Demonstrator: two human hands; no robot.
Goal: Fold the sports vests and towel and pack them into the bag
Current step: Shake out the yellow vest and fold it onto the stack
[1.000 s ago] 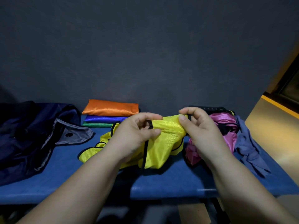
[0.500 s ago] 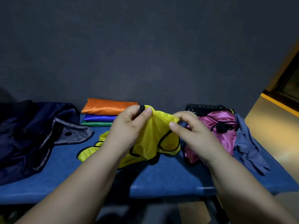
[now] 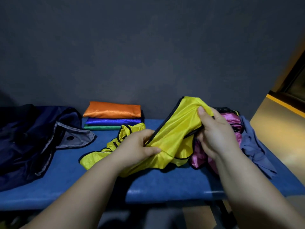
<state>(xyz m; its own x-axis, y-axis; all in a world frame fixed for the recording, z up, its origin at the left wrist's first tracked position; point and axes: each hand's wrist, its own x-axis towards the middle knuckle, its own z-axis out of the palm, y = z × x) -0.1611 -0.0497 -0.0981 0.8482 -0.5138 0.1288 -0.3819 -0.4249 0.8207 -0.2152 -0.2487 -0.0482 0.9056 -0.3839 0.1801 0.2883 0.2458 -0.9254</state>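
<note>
Yellow vest [image 3: 175, 129]: left hand [image 3: 137, 146] pinches trim, right hand [image 3: 216, 131] grips bunched cloth. Advice: slide fingers [image 3: 202, 113] outward to corners, pull taut before folding.

Navy bag [image 3: 24, 138] off left edge; pink vest [image 3: 198, 158] partly behind right hand [image 3: 217, 136].
</note>
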